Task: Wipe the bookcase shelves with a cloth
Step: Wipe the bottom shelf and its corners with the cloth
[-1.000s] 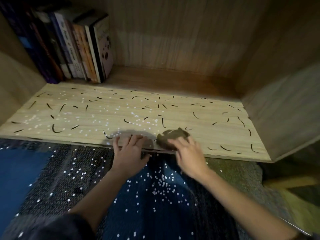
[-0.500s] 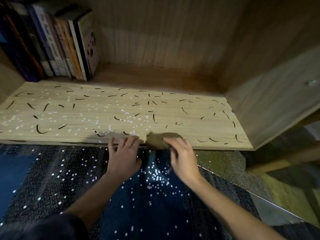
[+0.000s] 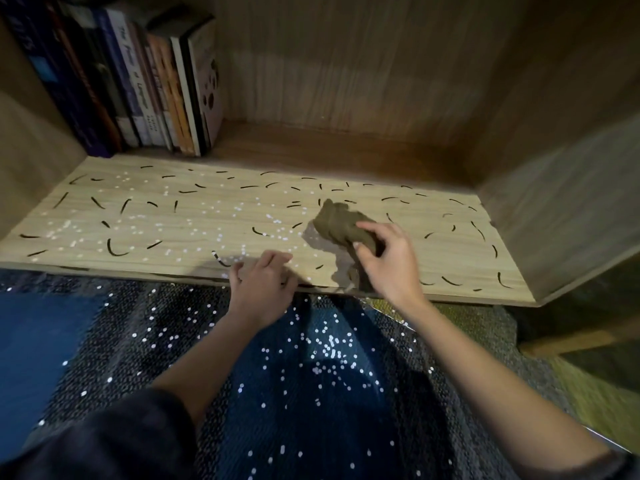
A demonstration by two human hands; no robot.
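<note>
Debris-strewn shelf, rear strip lost in shadow, open room towards the right wall, books cut off top left, right hand gripping crumpled brown cloth mid-shelf, left hand with fingers loosely bent over front edge.

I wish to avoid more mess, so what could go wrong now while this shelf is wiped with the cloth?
1. White specks lie on the shelf; a wipe with the cloth in the right hand toward the front edge may push them onto the floor, already speckled.
2. A wide sweep left may bump the books.
</note>
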